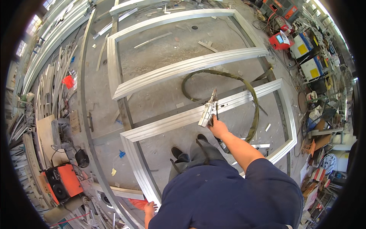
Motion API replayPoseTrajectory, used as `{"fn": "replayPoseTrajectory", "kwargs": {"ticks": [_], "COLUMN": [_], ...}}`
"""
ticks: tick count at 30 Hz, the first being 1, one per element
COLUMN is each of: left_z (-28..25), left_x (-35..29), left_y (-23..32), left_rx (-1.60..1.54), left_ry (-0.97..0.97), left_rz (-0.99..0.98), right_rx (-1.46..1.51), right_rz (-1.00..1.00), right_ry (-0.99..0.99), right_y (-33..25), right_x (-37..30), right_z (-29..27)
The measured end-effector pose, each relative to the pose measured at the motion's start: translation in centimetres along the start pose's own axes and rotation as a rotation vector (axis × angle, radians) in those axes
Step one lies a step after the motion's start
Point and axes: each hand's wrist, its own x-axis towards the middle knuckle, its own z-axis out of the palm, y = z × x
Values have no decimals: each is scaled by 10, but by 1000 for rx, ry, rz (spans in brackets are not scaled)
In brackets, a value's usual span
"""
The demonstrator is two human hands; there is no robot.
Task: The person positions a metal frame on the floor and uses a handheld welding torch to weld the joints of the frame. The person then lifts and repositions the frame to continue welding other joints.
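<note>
My right hand (219, 128) is closed around the grip of a silver handheld welding gun (206, 114), its copper-coloured nozzle pointing up and away from me. From the gun a thick hose in an olive sleeve (254, 103) loops over the metal frames. Beneath the gun runs the far rail of a silver metal frame (164, 127), and I stand inside this frame. At the lower left, my left hand (150, 208) has its fingers apart beside the frame's left rail. Whether it rests on the rail, I cannot tell.
A second silver frame (111, 65) lies farther off, on dark support beams (124, 110). Long metal profiles (55, 49) are stacked at left, with an orange-and-black machine (66, 183) below. At right stand a red machine with a screen (281, 40) and cluttered equipment. Offcuts litter the floor.
</note>
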Motion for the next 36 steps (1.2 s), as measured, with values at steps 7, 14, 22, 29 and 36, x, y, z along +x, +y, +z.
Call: {"fn": "replayPoseTrajectory", "kwargs": {"ticks": [7,14,22,29,36], "left_z": [-21,94,98,78,51], "left_x": [17,35,61,76,96], "left_y": [-52,70,143,157,148], "left_rx": [296,226,260,283,308], "left_ry": [216,18,5,4,-2], "left_rz": [259,48,6,6,55], "right_rx": [-76,-212,-252,-275,-238], "right_rz": [43,43,90,108,49], "right_ry": [-159,-295,-311,-283,-194], "right_y": [-50,-40,-37,-43,-60], "right_x": [97,162,183,188,168], "right_z": [51,98,125,138,117]}}
